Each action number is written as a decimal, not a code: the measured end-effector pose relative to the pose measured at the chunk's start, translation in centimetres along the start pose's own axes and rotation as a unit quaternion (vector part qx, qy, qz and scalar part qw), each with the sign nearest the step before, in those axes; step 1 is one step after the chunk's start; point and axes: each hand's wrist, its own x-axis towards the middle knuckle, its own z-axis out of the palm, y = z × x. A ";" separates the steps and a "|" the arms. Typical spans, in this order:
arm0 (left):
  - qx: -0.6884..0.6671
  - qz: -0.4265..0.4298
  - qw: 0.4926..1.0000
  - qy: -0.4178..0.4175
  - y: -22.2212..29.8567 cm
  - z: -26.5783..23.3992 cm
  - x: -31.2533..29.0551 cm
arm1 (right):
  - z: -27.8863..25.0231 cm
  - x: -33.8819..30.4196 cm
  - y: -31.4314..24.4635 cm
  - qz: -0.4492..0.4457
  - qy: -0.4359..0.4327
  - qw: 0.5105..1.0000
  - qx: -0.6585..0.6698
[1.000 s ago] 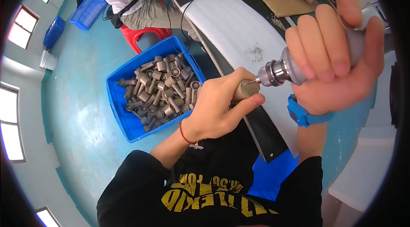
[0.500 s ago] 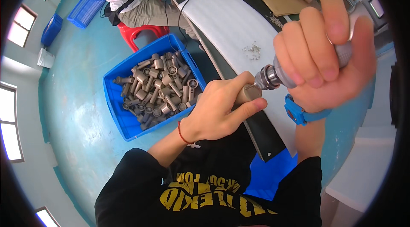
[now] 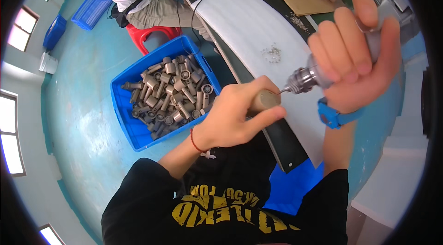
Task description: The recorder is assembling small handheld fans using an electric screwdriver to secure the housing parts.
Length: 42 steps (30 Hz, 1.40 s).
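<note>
Left of centre, I see a blue plastic bin [image 3: 127, 127]; mid-frame, fingers of the left hand [image 3: 235, 113] clamp a brown plastic-looking cylinder [image 3: 266, 100]; at its rim, contact unclear, a silver-grey power screwdriver [image 3: 303, 80] points down-left, fingers of the right hand [image 3: 355, 65] wrapped round it.

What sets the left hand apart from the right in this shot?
The left hand grips a short brown part, while the right hand wraps around a gray power driver.
The left wrist wears a thin red cord; the right wrist, a wide blue band.
Both are bare, with black sleeves further up the arms.
</note>
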 end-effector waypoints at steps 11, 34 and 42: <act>-0.715 -0.073 0.692 0.067 -0.9 0.1 1.9 | -6.6 -5.4 4.2 0.163 0.227 0.863 -0.422; -0.165 -0.258 0.952 0.007 -11.3 -2.2 -7.2 | -8.0 -14.0 1.0 0.257 0.219 0.521 -0.784; 0.287 -0.468 0.828 0.115 -39.5 -3.3 -23.5 | -4.4 -6.6 3.9 0.212 0.200 0.644 -0.708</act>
